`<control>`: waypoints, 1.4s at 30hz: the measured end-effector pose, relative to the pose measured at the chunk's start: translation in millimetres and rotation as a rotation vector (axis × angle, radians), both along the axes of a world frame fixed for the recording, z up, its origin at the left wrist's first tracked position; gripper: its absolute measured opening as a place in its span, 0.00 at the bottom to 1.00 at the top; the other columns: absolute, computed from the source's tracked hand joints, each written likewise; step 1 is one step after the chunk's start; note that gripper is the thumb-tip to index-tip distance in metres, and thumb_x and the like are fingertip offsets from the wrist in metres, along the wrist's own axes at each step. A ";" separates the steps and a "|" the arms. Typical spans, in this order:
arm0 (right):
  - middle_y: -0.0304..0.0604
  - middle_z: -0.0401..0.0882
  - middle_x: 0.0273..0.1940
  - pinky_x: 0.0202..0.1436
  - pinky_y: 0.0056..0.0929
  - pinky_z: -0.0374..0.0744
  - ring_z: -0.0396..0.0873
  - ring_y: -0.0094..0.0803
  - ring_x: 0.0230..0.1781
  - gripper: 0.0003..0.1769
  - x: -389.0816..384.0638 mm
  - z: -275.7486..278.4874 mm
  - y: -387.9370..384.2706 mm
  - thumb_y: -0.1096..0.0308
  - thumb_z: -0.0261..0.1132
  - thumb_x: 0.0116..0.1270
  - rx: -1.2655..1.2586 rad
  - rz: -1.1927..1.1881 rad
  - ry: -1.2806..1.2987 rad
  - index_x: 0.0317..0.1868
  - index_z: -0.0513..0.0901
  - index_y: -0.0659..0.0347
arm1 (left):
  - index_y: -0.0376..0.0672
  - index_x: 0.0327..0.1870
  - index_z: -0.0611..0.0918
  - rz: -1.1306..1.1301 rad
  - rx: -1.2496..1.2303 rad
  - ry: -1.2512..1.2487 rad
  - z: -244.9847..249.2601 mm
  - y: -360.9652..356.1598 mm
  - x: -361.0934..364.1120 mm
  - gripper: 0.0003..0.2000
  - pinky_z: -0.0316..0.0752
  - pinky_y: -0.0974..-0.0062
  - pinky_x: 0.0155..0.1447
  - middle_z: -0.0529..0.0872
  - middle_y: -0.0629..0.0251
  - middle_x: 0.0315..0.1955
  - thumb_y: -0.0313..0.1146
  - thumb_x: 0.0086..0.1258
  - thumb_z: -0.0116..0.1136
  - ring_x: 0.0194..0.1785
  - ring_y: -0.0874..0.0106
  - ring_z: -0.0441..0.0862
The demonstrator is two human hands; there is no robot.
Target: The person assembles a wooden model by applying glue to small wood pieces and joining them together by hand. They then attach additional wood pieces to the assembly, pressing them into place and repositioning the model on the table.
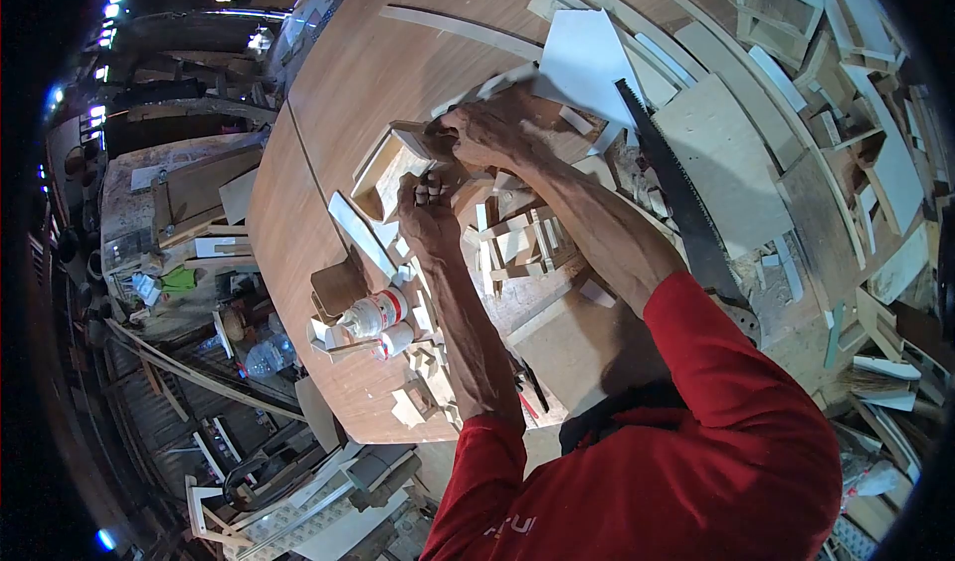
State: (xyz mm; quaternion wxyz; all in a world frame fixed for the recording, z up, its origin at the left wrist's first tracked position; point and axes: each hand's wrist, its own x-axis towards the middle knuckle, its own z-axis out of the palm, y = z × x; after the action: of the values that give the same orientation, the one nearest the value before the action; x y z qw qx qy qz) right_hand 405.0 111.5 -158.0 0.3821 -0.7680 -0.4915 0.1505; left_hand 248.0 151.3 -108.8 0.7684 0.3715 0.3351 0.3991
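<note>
A small open wooden box (379,177) with pale walls stands tilted on the brown tabletop ahead of me. My left hand (430,213) is closed, its curled fingers gripping the box's near right side. At the box's far right corner is my right hand (479,135), also closed, with fingers pressed together. What lies inside those right fingers is hidden. Below my wrists sits a pile of small wooden pieces (522,243). A white strip (360,233) lies beside the box's near end.
A handsaw (681,193) lies right of my right forearm, near a white panel (587,64) and a pale board (721,163). Glue bottles (375,313) stand left of my left forearm. Long strips curve along the far side; stacked wooden frames (856,93) crowd the right.
</note>
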 end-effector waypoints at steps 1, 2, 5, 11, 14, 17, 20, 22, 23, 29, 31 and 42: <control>0.50 0.84 0.36 0.42 0.43 0.79 0.83 0.44 0.37 0.16 0.0 2.1 -1.8 0.64 0.60 0.57 0.009 0.006 0.031 0.47 0.80 0.55 | 0.39 0.41 0.77 0.002 -0.002 0.013 2.5 -1.1 1.0 0.08 0.80 0.67 0.43 0.78 0.62 0.31 0.34 0.71 0.52 0.38 0.68 0.80; 0.51 0.84 0.36 0.41 0.44 0.79 0.83 0.44 0.37 0.16 -0.3 4.1 -3.5 0.64 0.60 0.57 0.018 0.012 0.061 0.46 0.80 0.55 | 0.39 0.41 0.76 0.003 -0.004 0.026 4.4 -2.0 1.4 0.08 0.80 0.67 0.42 0.78 0.62 0.30 0.34 0.71 0.52 0.37 0.68 0.80; 0.51 0.84 0.35 0.40 0.44 0.79 0.83 0.44 0.37 0.16 -1.4 1.8 -5.4 0.64 0.61 0.56 0.059 0.022 -0.003 0.45 0.81 0.56 | 0.39 0.41 0.76 0.009 -0.005 0.056 4.3 -0.6 1.6 0.07 0.80 0.67 0.42 0.78 0.62 0.30 0.34 0.71 0.51 0.36 0.68 0.80; 0.52 0.83 0.34 0.39 0.42 0.79 0.83 0.44 0.35 0.12 -4.7 -2.0 2.1 0.67 0.61 0.54 0.110 -0.047 0.131 0.40 0.80 0.58 | 0.39 0.40 0.76 0.007 -0.045 0.026 -0.3 4.1 0.8 0.08 0.80 0.67 0.40 0.79 0.61 0.30 0.35 0.71 0.53 0.35 0.68 0.80; 0.54 0.82 0.33 0.38 0.41 0.79 0.82 0.44 0.35 0.11 -5.1 -14.3 9.3 0.69 0.61 0.55 0.164 0.031 0.075 0.39 0.79 0.59 | 0.39 0.40 0.76 -0.004 -0.018 0.025 -0.1 3.6 1.2 0.08 0.80 0.67 0.40 0.79 0.62 0.30 0.35 0.70 0.54 0.35 0.68 0.80; 0.54 0.82 0.33 0.38 0.40 0.79 0.82 0.44 0.35 0.12 -1.3 -4.9 8.7 0.70 0.61 0.56 0.274 0.008 0.169 0.42 0.79 0.60 | 0.39 0.39 0.76 0.019 -0.022 0.030 4.2 -1.1 3.6 0.08 0.80 0.68 0.40 0.79 0.62 0.29 0.34 0.70 0.55 0.35 0.68 0.80; 0.53 0.82 0.33 0.38 0.40 0.80 0.82 0.44 0.35 0.13 1.4 -3.1 4.9 0.70 0.61 0.57 0.216 0.017 0.110 0.44 0.80 0.59 | 0.39 0.38 0.76 0.038 -0.032 0.050 2.9 1.2 3.9 0.07 0.80 0.69 0.39 0.79 0.62 0.28 0.34 0.69 0.56 0.34 0.69 0.80; 0.53 0.82 0.32 0.38 0.40 0.80 0.82 0.44 0.34 0.13 1.7 -6.9 3.3 0.70 0.62 0.57 0.254 0.013 0.115 0.45 0.80 0.58 | 0.39 0.38 0.76 0.032 -0.037 0.054 2.7 2.8 3.7 0.07 0.80 0.70 0.39 0.79 0.62 0.29 0.34 0.69 0.56 0.34 0.69 0.81; 0.53 0.82 0.32 0.38 0.40 0.80 0.82 0.43 0.34 0.14 1.0 -8.7 3.0 0.70 0.62 0.57 0.293 0.011 0.121 0.45 0.80 0.57 | 0.39 0.38 0.76 0.028 -0.040 0.059 2.6 3.5 2.9 0.07 0.79 0.71 0.39 0.79 0.62 0.29 0.34 0.69 0.56 0.34 0.69 0.81; 0.52 0.82 0.42 0.50 0.40 0.78 0.80 0.45 0.44 0.18 2.6 15.6 -8.9 0.74 0.65 0.53 0.063 0.037 0.207 0.46 0.81 0.64 | 0.39 0.39 0.76 0.051 -0.017 0.071 5.7 -1.1 6.0 0.07 0.79 0.72 0.39 0.80 0.62 0.30 0.33 0.69 0.56 0.35 0.69 0.81; 0.51 0.82 0.45 0.51 0.39 0.77 0.80 0.44 0.46 0.18 -0.1 5.8 -4.6 0.73 0.66 0.54 0.117 0.013 0.194 0.47 0.80 0.64 | 0.39 0.39 0.76 0.049 -0.028 0.065 1.1 3.4 5.1 0.07 0.78 0.72 0.39 0.80 0.62 0.30 0.33 0.69 0.56 0.35 0.69 0.81; 0.54 0.83 0.37 0.43 0.41 0.80 0.83 0.45 0.39 0.21 0.1 3.5 -8.0 0.72 0.63 0.53 0.234 -0.020 0.105 0.51 0.80 0.57 | 0.39 0.40 0.76 0.027 -0.010 0.053 6.2 -1.8 4.8 0.06 0.78 0.72 0.39 0.80 0.61 0.30 0.32 0.71 0.51 0.34 0.70 0.81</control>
State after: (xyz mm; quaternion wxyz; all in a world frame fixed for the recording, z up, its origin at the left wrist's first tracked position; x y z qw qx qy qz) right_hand 405.0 103.5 -154.5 0.4958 -0.7140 -0.4775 0.1281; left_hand 252.8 149.5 -102.6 0.7556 0.3735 0.3623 0.3979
